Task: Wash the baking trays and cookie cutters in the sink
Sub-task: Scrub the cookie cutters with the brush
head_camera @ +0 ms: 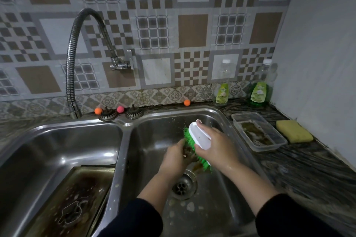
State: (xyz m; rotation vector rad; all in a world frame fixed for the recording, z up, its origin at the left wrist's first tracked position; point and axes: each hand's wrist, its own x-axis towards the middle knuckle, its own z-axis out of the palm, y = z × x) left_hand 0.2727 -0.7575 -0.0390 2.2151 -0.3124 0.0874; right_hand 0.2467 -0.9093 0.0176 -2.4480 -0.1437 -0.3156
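Observation:
Over the right sink basin (217,119), my right hand (215,144) grips a white scrub brush (199,137) with green bristles. Its bristles press against a small metal cookie cutter (187,153) that my left hand (176,157) holds; most of the cutter is hidden by fingers and bristles. In the left basin (57,140) a greasy baking tray (77,194) leans against the divider. A metal cookie cutter (71,214) lies on that tray.
A flexible metal tap (73,59) curves over the left basin. The open drain (183,185) sits below my hands. Two dish soap bottles (221,92) (259,92), a plastic tub (258,132) and a yellow sponge (293,131) stand on the right counter. Two strainers (107,114) rest behind the sink.

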